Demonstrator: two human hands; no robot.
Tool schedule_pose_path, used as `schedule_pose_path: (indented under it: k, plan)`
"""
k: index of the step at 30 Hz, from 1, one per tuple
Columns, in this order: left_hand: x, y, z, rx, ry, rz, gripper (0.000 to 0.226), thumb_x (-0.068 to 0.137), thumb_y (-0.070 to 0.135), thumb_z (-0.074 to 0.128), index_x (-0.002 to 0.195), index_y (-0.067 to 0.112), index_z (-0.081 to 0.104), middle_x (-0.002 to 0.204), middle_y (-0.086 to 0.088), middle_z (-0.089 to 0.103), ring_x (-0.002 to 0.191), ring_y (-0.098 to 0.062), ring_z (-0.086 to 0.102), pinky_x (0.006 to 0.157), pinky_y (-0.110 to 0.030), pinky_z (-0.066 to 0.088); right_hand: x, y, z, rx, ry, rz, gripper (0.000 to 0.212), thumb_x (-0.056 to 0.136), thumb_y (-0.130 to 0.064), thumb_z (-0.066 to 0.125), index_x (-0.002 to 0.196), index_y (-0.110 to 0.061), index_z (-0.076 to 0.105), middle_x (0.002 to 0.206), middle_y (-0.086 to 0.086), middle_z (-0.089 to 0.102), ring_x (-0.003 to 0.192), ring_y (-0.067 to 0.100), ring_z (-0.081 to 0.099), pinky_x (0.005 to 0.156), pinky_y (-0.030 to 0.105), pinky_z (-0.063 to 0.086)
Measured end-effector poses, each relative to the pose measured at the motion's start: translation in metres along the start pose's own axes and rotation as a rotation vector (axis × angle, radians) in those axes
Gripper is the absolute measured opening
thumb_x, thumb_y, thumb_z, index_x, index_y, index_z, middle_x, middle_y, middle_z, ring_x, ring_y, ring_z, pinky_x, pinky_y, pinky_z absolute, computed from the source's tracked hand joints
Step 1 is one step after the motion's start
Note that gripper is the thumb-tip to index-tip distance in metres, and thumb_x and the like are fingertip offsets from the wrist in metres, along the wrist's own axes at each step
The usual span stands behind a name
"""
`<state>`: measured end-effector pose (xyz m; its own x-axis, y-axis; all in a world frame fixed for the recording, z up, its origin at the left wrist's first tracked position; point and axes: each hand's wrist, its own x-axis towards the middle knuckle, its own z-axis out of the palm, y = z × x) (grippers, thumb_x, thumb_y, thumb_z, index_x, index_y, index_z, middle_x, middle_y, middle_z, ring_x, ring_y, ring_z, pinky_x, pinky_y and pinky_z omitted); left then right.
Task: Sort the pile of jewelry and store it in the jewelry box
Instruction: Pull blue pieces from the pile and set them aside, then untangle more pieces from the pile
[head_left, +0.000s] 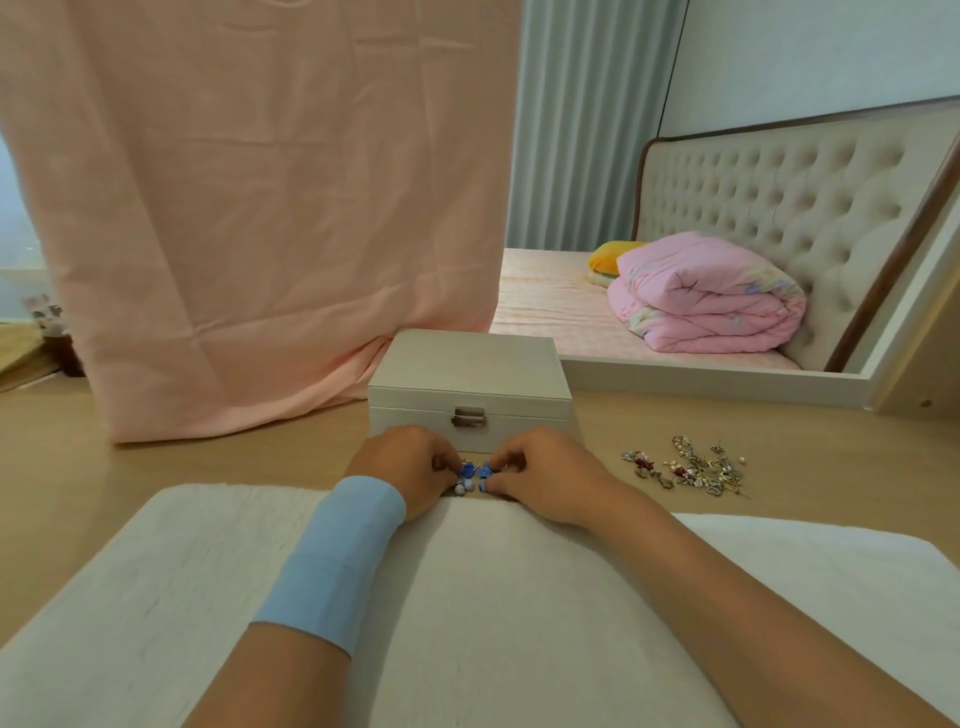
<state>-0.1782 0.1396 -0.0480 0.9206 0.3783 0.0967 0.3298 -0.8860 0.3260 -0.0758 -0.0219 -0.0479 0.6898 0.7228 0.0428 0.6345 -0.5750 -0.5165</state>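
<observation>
A cream jewelry box (467, 371) with a metal clasp stands shut on the wooden table, just beyond my hands. My left hand (408, 465) and my right hand (540, 470) meet in front of the box at the far edge of a white fluffy mat (493, 597). Each hand pinches a small blue earring (474, 474) between curled fingertips, and the two pieces lie close together. A pile of mixed jewelry (688, 467), gold, silver and red, lies on the table to the right of my right hand.
A pink cloth (260, 208) hangs down behind the box on the left. A mirror frame (727, 384) at the back right reflects a bed with a pink quilt. My left wrist wears a light blue band (337, 561).
</observation>
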Motion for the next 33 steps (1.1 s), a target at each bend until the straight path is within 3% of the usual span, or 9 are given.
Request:
schedule_pose_path:
  k: [4, 8, 12, 16, 18, 21, 25, 29, 33]
  plan:
    - [0.001, -0.001, 0.0, 0.023, 0.025, -0.022, 0.017, 0.088, 0.034, 0.064, 0.102, 0.036, 0.075, 0.101, 0.01, 0.07, 0.093, -0.013, 0.063, 0.084, -0.029, 0.052, 0.001, -0.012, 0.008, -0.023, 0.025, -0.022, 0.024, 0.09, -0.045, 0.069, 0.106, -0.029, 0.076, 0.093, -0.009, 0.072, 0.09, 0.013, 0.065, 0.082, 0.034, 0.055]
    - [0.003, -0.002, 0.002, 0.063, 0.057, -0.039, 0.019, 0.09, 0.032, 0.061, 0.105, 0.035, 0.073, 0.102, 0.01, 0.07, 0.095, -0.013, 0.062, 0.085, -0.029, 0.051, 0.001, -0.01, 0.006, -0.038, -0.004, -0.045, 0.025, 0.098, -0.029, 0.058, 0.118, -0.029, 0.074, 0.11, -0.007, 0.072, 0.1, 0.014, 0.064, 0.09, 0.033, 0.054]
    - [0.002, 0.002, 0.003, 0.083, 0.082, -0.038, 0.021, 0.091, 0.033, 0.058, 0.107, 0.035, 0.072, 0.104, 0.009, 0.07, 0.096, -0.015, 0.062, 0.086, -0.032, 0.052, 0.0, -0.009, 0.007, -0.01, -0.042, -0.08, 0.026, 0.098, -0.026, 0.058, 0.119, -0.029, 0.073, 0.098, -0.011, 0.067, 0.091, 0.011, 0.061, 0.084, 0.031, 0.052]
    - [-0.002, 0.011, -0.001, 0.008, 0.183, -0.009, 0.024, 0.092, 0.037, 0.059, 0.114, 0.035, 0.067, 0.107, 0.013, 0.065, 0.097, -0.012, 0.059, 0.085, -0.032, 0.051, -0.003, 0.0, -0.013, 0.078, -0.018, -0.041, 0.026, 0.098, -0.032, 0.061, 0.122, -0.026, 0.071, 0.096, -0.013, 0.065, 0.094, 0.01, 0.063, 0.088, 0.028, 0.05]
    - [-0.006, 0.025, -0.003, -0.087, 0.202, 0.047, 0.022, 0.092, 0.039, 0.06, 0.114, 0.037, 0.066, 0.104, 0.017, 0.062, 0.093, -0.009, 0.058, 0.083, -0.03, 0.05, -0.008, 0.012, -0.032, 0.14, 0.008, -0.014, 0.021, 0.097, -0.031, 0.063, 0.116, -0.027, 0.073, 0.093, -0.016, 0.065, 0.089, 0.007, 0.064, 0.08, 0.022, 0.05]
    - [-0.009, 0.062, -0.004, -0.26, 0.156, 0.134, 0.023, 0.093, 0.039, 0.06, 0.115, 0.038, 0.064, 0.101, 0.02, 0.062, 0.089, -0.004, 0.059, 0.085, -0.03, 0.051, -0.017, 0.04, -0.069, 0.149, 0.111, -0.002, 0.015, 0.093, -0.026, 0.069, 0.106, -0.028, 0.076, 0.088, -0.016, 0.068, 0.079, 0.0, 0.063, 0.067, 0.012, 0.044]
    - [0.005, 0.112, 0.004, -0.284, 0.036, 0.22, 0.023, 0.093, 0.034, 0.06, 0.116, 0.035, 0.064, 0.098, 0.02, 0.063, 0.088, -0.006, 0.061, 0.088, -0.03, 0.051, -0.027, 0.082, -0.105, 0.108, 0.185, 0.035, 0.016, 0.09, -0.022, 0.071, 0.102, -0.031, 0.077, 0.089, -0.013, 0.069, 0.082, 0.008, 0.066, 0.072, 0.018, 0.048]
    - [0.033, 0.152, 0.025, -0.234, -0.036, 0.266, 0.028, 0.097, 0.023, 0.053, 0.119, 0.034, 0.065, 0.107, 0.014, 0.063, 0.1, -0.01, 0.061, 0.096, -0.03, 0.048, -0.026, 0.114, -0.12, 0.062, 0.138, 0.094, 0.015, 0.088, -0.018, 0.074, 0.09, -0.033, 0.077, 0.081, -0.012, 0.071, 0.066, 0.002, 0.061, 0.066, 0.019, 0.044]
    - [0.062, 0.171, 0.055, -0.103, -0.045, 0.299, 0.04, 0.097, 0.008, 0.049, 0.116, 0.035, 0.07, 0.123, 0.007, 0.059, 0.117, -0.015, 0.053, 0.099, -0.029, 0.043, -0.024, 0.134, -0.13, -0.016, 0.031, 0.136, 0.019, 0.083, -0.014, 0.08, 0.08, -0.033, 0.079, 0.074, -0.017, 0.073, 0.071, -0.002, 0.066, 0.067, 0.017, 0.047]
